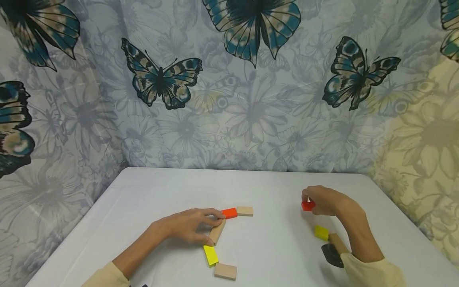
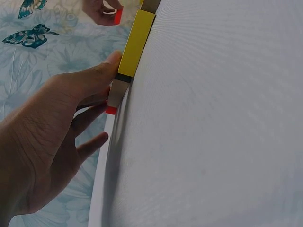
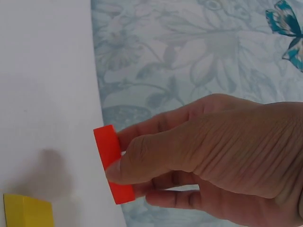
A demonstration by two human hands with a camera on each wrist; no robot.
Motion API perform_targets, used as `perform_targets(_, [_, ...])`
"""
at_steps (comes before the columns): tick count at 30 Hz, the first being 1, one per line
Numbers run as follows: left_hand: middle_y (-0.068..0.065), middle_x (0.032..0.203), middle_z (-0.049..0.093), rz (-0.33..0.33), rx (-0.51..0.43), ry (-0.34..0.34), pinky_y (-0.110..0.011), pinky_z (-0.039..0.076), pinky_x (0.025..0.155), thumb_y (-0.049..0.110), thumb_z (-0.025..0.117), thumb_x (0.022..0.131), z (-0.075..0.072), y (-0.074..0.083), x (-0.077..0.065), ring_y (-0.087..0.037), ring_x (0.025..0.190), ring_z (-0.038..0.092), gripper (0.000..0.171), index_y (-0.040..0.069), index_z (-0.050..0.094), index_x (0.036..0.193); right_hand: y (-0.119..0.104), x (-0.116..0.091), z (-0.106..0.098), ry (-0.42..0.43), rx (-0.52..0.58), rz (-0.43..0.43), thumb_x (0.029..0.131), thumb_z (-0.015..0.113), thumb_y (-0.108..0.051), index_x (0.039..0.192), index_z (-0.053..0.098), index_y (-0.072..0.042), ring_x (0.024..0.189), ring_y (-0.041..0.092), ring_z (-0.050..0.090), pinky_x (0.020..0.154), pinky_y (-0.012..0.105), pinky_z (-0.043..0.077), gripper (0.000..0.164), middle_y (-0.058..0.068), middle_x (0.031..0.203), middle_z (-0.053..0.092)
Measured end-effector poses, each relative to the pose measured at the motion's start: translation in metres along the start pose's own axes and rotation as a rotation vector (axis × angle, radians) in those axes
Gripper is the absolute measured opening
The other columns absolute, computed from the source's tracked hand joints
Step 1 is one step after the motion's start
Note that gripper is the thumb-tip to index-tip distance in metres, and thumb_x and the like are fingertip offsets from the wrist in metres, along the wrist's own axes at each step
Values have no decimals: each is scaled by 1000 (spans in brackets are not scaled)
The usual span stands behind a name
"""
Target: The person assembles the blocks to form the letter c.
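My left hand pinches a plain wooden block lengthwise, thumb near one end and fingers near the other. That block belongs to a bent line on the table. A red block and another wooden block continue it at the far end; a yellow block and a wooden block continue it toward the near edge. Over the table's right side, my right hand holds a second red block between thumb and fingers. In the right wrist view, the thumb lies across its face.
A yellow block and a wooden block lie below the right hand, partly beside the forearm. A dark rounded object shows next to them. The white table backs onto a butterfly-print cloth.
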State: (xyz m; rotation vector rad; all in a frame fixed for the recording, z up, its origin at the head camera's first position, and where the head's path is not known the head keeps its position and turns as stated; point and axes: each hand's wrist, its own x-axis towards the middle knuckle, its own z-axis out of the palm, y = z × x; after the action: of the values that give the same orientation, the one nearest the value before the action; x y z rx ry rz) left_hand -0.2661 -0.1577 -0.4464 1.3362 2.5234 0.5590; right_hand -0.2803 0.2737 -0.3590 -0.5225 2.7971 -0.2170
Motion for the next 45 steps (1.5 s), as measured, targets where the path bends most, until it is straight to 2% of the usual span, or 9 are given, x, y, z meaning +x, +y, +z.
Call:
perform_targets(9, [10, 158, 51, 6, 4, 1, -42, 42, 125, 47, 72, 97, 0, 0, 0, -17, 149, 50, 60, 15, 61, 147, -9, 0, 4, 74, -4, -41, 81, 80, 6, 108, 68, -8, 91, 20, 61, 81, 41, 64, 32, 4, 101, 68])
perform_targets(22, [9, 158, 51, 1, -15, -1, -43, 42, 126, 48, 71, 97, 0, 1, -1, -18, 150, 49, 62, 14, 59, 149, -22, 4, 7, 100, 40, -139, 82, 78, 6, 110, 68, -12, 96, 18, 59, 83, 38, 63, 35, 0, 105, 67])
perform_targets(27, [8, 159, 51, -2, -8, -2, -43, 42, 126, 47, 72, 97, 0, 1, 0, -18, 150, 49, 63, 14, 58, 149, -26, 8, 9, 106, 65, -177, 85, 75, 3, 113, 66, -15, 91, 16, 57, 78, 29, 58, 34, -2, 98, 65])
perform_targets(30, [8, 159, 51, 0, -9, -2, -43, 41, 126, 45, 73, 97, 0, 1, 0, -19, 150, 49, 62, 14, 58, 149, -31, 11, 11, 89, 76, -177, 88, 74, 1, 117, 62, -15, 88, 15, 55, 77, 27, 55, 35, -2, 94, 62])
perform_targets(33, [8, 159, 51, 3, -10, 0, -43, 42, 126, 46, 73, 97, 0, 1, 0, -18, 150, 49, 62, 14, 59, 149, -36, 15, 14, 74, 72, -169, 89, 76, -1, 118, 60, -15, 88, 15, 56, 79, 29, 58, 37, -2, 95, 62])
perform_targets(38, [9, 159, 51, -3, -7, -2, -43, 42, 126, 47, 72, 97, 0, 2, 1, -18, 150, 49, 62, 16, 58, 149, -44, 21, 20, 80, 56, -177, 89, 77, -2, 113, 61, -17, 88, 14, 57, 80, 29, 59, 32, -4, 94, 63])
perform_targets(45, [8, 159, 51, 0, 0, 1, -43, 42, 125, 47, 72, 97, -1, 3, 1, -18, 150, 49, 62, 15, 59, 149, -55, 30, 28, 76, 25, -226, 91, 75, -3, 105, 64, -18, 83, 12, 53, 73, 23, 50, 24, -7, 88, 59])
